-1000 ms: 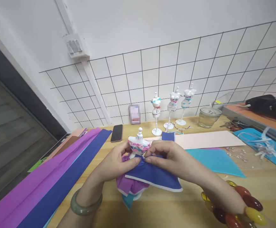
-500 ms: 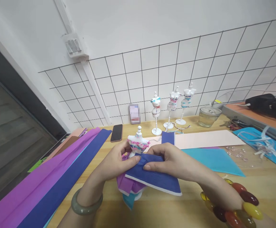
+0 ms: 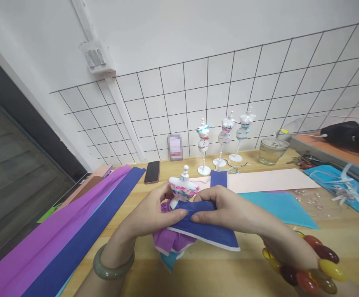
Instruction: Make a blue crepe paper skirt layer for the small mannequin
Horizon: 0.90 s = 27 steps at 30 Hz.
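A small white mannequin (image 3: 183, 188) with pink and blue markings stands on the wooden table (image 3: 247, 264) in front of me. A dark blue paper piece (image 3: 209, 229) with a white edge is wrapped at its waist over purple paper (image 3: 168, 241). My left hand (image 3: 153, 212) pinches the blue paper's gathered top edge from the left, thumb on top. My right hand (image 3: 229, 208) pinches the same edge from the right. Both hands are closed on the paper. I wear a green bangle (image 3: 113, 264) on the left wrist and a beaded bracelet (image 3: 306, 264) on the right.
Long purple and dark blue paper sheets (image 3: 64, 243) lie at the left. A phone (image 3: 152, 171), three small mannequins (image 3: 224, 138), a glass cup (image 3: 271, 151), pink paper (image 3: 269, 180) and turquoise paper (image 3: 278, 208) sit behind. A wire grid (image 3: 229, 103) lines the wall.
My right-hand fingers have slid lower and gathered the blue paper's top edge tighter at the mannequin's waist. The mannequin has shifted slightly right.
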Tool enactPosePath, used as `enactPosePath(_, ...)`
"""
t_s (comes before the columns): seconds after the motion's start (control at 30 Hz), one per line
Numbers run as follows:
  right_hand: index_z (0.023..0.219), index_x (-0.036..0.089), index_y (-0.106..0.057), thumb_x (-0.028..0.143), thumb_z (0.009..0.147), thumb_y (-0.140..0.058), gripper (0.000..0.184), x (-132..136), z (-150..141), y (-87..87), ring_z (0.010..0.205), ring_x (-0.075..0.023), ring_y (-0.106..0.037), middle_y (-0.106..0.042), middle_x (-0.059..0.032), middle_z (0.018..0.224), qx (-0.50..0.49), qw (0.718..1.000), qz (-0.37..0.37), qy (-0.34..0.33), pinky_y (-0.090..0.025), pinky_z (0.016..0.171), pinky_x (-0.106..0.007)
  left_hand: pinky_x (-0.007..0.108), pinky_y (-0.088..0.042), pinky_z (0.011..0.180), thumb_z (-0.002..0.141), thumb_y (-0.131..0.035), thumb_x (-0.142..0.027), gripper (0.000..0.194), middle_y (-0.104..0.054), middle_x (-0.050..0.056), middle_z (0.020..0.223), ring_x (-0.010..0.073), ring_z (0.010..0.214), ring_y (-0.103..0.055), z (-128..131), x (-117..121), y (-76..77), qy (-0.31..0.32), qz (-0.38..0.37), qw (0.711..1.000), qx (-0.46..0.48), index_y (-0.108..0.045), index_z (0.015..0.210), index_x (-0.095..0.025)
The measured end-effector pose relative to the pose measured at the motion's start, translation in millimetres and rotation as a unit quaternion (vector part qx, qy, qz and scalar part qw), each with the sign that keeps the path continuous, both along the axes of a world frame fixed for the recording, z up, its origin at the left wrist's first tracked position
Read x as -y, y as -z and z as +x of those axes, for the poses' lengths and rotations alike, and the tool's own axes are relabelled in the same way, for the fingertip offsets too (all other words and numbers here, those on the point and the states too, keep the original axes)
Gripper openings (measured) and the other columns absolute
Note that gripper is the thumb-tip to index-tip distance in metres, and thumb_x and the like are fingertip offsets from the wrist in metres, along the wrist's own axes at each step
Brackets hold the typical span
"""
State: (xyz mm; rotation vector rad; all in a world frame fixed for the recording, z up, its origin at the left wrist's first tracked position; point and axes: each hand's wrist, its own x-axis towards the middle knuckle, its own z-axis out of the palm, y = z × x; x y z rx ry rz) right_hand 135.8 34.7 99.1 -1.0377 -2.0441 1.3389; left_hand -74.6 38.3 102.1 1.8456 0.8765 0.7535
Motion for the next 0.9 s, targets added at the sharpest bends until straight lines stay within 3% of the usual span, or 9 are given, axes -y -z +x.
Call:
enactPosePath(0.27, 0.085, 0.017, -0.065, 0.034, 0.085, -0.057, 0.018, 1.8, 3.7, -6.2, 0.069, -0.0108, -0.055, -0.065, 0.001, 0.08, -0.069, 0.997, -0.004, -0.044, -0.042, 0.06, -0.02, 0.035, -0.045, 0.09, 0.078, -0.063, -0.023, 0.037, -0.059, 0.008, 0.116, 0.0219, 0.104, -0.056, -0.3, -1.1, 1.2, -0.005, 0.002, 1.0, -0.002, -0.052, 0.113, -0.019)
enactPosePath(0.47, 0.081, 0.017, -0.068, 0.037, 0.087, -0.054, 0.025, 1.0, 2.1, -3.4, 0.067, -0.0114, -0.054, -0.066, 0.0004, 0.075, -0.051, 0.998, 0.038, -0.016, -0.041, 0.058, -0.021, 0.034, -0.044, 0.09, 0.082, -0.059, -0.03, 0.037, -0.058, 0.01, 0.119, 0.0228, 0.107, -0.055, -0.1, -2.1, 0.9, -0.006, -0.005, 1.0, 0.0, -0.051, 0.115, -0.017)
enactPosePath(0.67, 0.085, 0.02, -0.068, 0.032, 0.083, -0.06, 0.014, 1.6, 1.2, -2.1, 0.073, -0.012, -0.059, -0.069, 0.0016, 0.082, -0.044, 0.995, 0.092, 0.021, -0.044, 0.064, -0.021, 0.034, -0.044, 0.09, 0.082, -0.059, -0.029, 0.034, -0.057, 0.01, 0.12, 0.022, 0.104, -0.056, 0.1, -3.6, 1.3, -0.008, -0.001, 1.0, -0.005, -0.052, 0.114, -0.017)
enactPosePath(0.9, 0.094, 0.021, -0.07, 0.032, 0.086, -0.057, 0.018, 3.3, 0.1, -4.9, 0.079, -0.0136, -0.061, -0.07, 0.0004, 0.088, -0.064, 0.994, 0.09, -0.008, -0.047, 0.07, -0.023, 0.035, -0.043, 0.091, 0.083, -0.058, -0.027, 0.032, -0.058, 0.01, 0.119, 0.0215, 0.105, -0.056, 1.1, -2.8, 2.2, -0.022, 0.002, 1.0, 0.004, -0.052, 0.111, -0.016)
